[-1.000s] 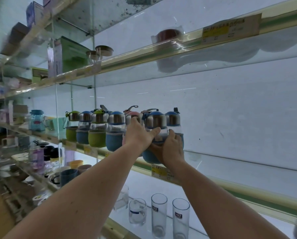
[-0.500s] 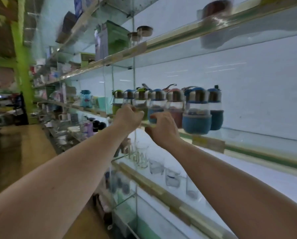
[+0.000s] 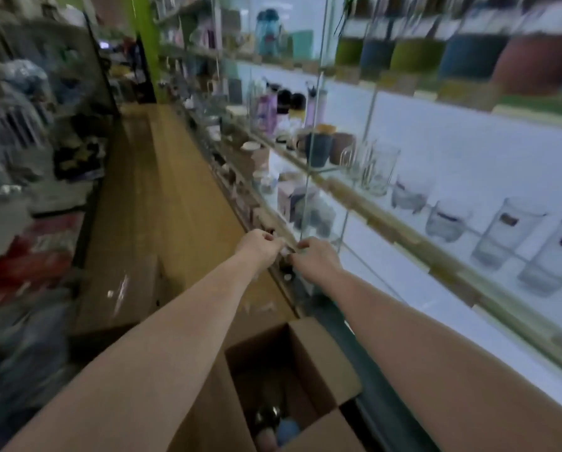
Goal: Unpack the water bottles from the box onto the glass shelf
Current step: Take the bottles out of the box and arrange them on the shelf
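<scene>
Nearest, below our forearms: the cardboard box [image 3: 309, 370] stands open on the floor, flaps spread outward, we judge so the bottles can be lifted straight up. Down inside, well below and behind the fingers, rounded tops show in the gloom: one blue [image 3: 287, 430], one pinkish [image 3: 266, 442], one dark and shiny [image 3: 268, 415]. We take these for the water bottles left to unpack; blur hides more detail.

Next out: our left hand [image 3: 256, 247] and right hand [image 3: 315, 259] hang side by side over the aisle, knuckles nearly meeting. Fingers of both are curled loosely inward and hold nothing we can see. We read this as empty hands headed for the box, but that is a guess.

Right of the fingers and a little beyond: a lower shelf with clear drinking glasses [image 3: 501, 236] in a row.

Farthest, high above the fingers to the right: the glass shelf [image 3: 468, 96] carries the shelved bottles [image 3: 468, 55], packed shoulder to shoulder, bases sleeved in green, blue and reddish brown. Tops are cut off by the frame; all smeared by motion.
</scene>
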